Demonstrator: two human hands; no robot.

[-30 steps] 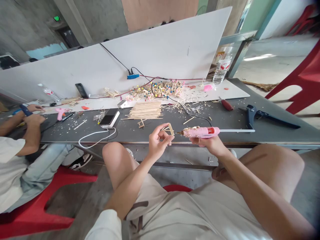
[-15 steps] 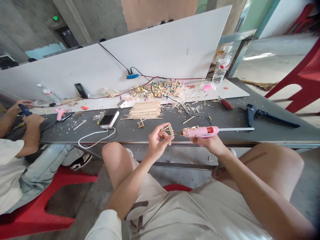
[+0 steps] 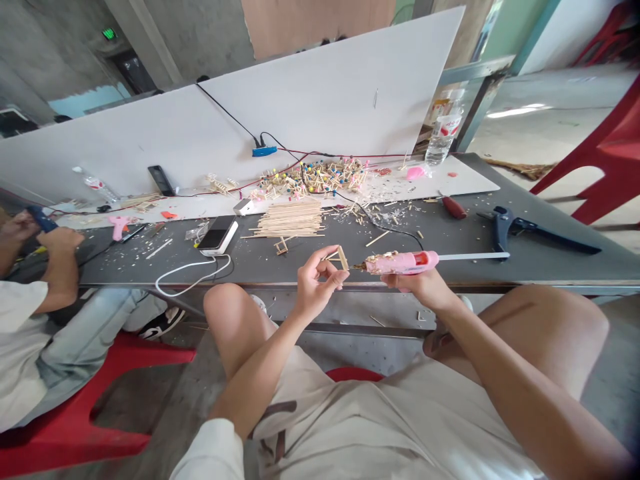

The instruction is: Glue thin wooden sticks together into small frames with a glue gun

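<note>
Pinched in the fingers of my left hand [image 3: 319,283] is a small frame of wooden sticks [image 3: 343,259], held over the table's front edge. My right hand [image 3: 425,288] grips a pink hot glue gun [image 3: 403,263] with a long white glue stick [image 3: 473,257] coming out of its back. The gun's nozzle points left and is at the lower corner of the frame; whether they touch I cannot tell. Dried glue or bits crust the gun's front. Behind my left hand lie a bundle of thin wooden sticks [image 3: 289,220] and another small stick frame [image 3: 281,246].
Ball-tipped sticks [image 3: 320,177] are heaped along the white board. A dark blue cutter [image 3: 503,233] and a red-handled tool [image 3: 453,207] lie right; a white device [image 3: 219,236] with its cable lies left. A water bottle [image 3: 444,137] stands at the back. A co-worker [image 3: 30,333] sits at left.
My hands, the stick frame and the glue gun stay almost where they were. At far left, the co-worker's hands have shifted slightly with a dark blue tool.
</note>
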